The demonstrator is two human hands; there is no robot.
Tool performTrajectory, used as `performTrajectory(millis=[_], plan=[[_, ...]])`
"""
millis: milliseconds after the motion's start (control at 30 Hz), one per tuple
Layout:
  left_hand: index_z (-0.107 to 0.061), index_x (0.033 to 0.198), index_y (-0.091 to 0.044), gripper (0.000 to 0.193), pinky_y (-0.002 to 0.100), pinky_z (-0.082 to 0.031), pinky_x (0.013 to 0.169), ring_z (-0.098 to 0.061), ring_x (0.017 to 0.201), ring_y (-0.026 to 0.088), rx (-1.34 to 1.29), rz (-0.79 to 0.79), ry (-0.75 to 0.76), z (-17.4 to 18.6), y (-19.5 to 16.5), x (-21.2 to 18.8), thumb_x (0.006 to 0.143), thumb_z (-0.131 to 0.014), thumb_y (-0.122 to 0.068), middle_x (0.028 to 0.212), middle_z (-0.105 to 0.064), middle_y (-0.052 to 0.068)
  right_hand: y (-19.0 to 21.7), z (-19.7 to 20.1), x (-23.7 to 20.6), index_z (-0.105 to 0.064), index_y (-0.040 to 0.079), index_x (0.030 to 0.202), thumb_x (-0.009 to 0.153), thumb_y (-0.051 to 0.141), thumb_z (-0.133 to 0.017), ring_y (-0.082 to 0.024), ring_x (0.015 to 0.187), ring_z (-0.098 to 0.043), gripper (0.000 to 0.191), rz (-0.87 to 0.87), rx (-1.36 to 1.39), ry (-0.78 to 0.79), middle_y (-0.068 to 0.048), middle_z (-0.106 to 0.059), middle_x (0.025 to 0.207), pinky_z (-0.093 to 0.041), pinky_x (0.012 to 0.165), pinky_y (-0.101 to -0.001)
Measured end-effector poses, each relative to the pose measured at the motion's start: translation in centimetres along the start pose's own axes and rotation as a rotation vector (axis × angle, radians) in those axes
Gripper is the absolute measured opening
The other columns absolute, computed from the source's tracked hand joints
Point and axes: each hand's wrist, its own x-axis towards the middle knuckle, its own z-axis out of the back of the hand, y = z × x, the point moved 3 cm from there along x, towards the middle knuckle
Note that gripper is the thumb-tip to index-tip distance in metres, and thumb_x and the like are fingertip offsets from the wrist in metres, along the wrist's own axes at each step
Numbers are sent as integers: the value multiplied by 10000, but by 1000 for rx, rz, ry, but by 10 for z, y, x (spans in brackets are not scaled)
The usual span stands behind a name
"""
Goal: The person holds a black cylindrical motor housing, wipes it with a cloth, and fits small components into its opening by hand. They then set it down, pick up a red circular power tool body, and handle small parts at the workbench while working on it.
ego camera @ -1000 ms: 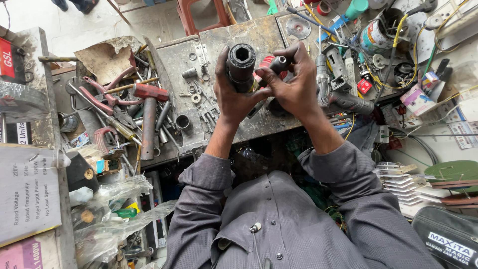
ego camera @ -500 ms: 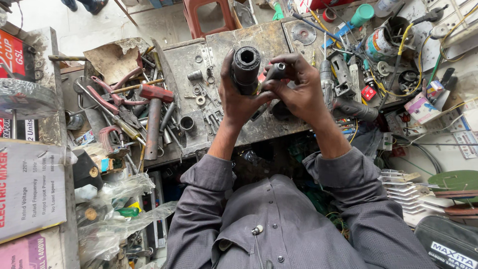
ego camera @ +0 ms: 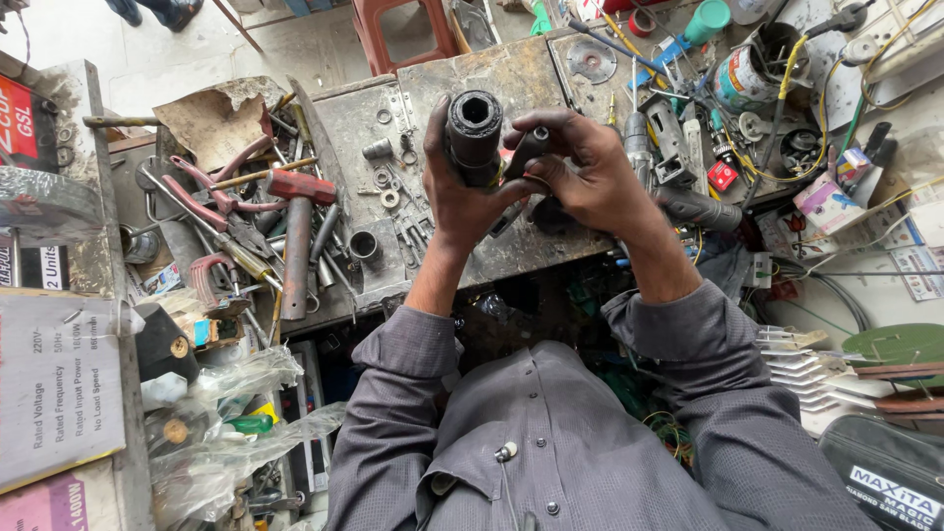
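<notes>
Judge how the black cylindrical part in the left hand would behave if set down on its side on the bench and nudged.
The black cylindrical part looks round and hollow-ended, so it would probably roll on the worn bench top. It seems rigid and thick-walled, likely heavy for its size. The left hand wraps it fully; its grimy surface may be somewhat slippery.

- Cylinder housing (ego camera: 474, 138): black, dark hollow end.
- Counter (ego camera: 511, 79): grey, stained with dark grime.
- Hammer (ego camera: 297, 236): red head, rusty brown handle.
- Pliers (ego camera: 211, 197): faded pink-red grips.
- Stool (ego camera: 398, 25): red.
- Cap (ego camera: 710, 20): teal green.
- Wire (ego camera: 787, 74): yellow.
- Shirt (ego camera: 551, 442): plain grey, small pale buttons.
</notes>
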Motion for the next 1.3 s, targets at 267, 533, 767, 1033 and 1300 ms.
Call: performTrajectory(millis=[267, 533, 767, 1033, 1300], plan=[[-270, 1582, -144, 1166, 388, -626, 1057, -711, 1223, 267, -11, 15, -20, -2, -3, 0, 696, -1016, -280, 1345, -649, 150, 7, -13, 0, -553, 9, 1244, 1006, 104, -813, -187, 982, -718, 365, 189, -404, -223, -107, -684, 1055, -571, 860, -321], [-282, 1582, -125, 1144, 402, -589, 1093, -689, 1259, 280, 45, 17, -54, 4, -1, -5, 724, -1022, -281, 1378, -629, 161, 5, -43, -3, -505, 20, 1177, 1010, 194, -837, -165, 814, -653, 410, 77, -515, -500, -77, -651, 925, -534, 732, -320], [-284, 1582, -129, 1235, 408, -590, 1088, -681, 1269, 284, 35, 12, -23, 7, 2, -5, 643, -1040, -402, 1390, -616, 143, -10, -10, -3, -498, 17, 1401, 1065, 114, -658, -130, 1105, -648, 384, -117, 142, -11, -35, -664, 1184, -572, 988, -312], [-264, 1595, -150, 1234, 383, -617, 1052, -717, 1212, 253, 18, 19, 6, 3, 6, -8, 679, -1026, -470, 1327, -675, 112, -10, -9, -2, -597, -8, 1328, 1021, 7, -724, -129, 1106, -670, 332, 34, -13, -63, -86, -703, 1197, -567, 994, -286], [-258, 1603, -133, 1238, 435, -571, 1125, -674, 1300, 308, 96, -9, -10, 1, 3, -15, 681, -1024, -441, 1412, -620, 166, -8, -33, -6, -517, 21, 1163, 997, 130, -861, -112, 850, -595, 397, -8, -390, -607, -26, -586, 907, -524, 794, -270]])
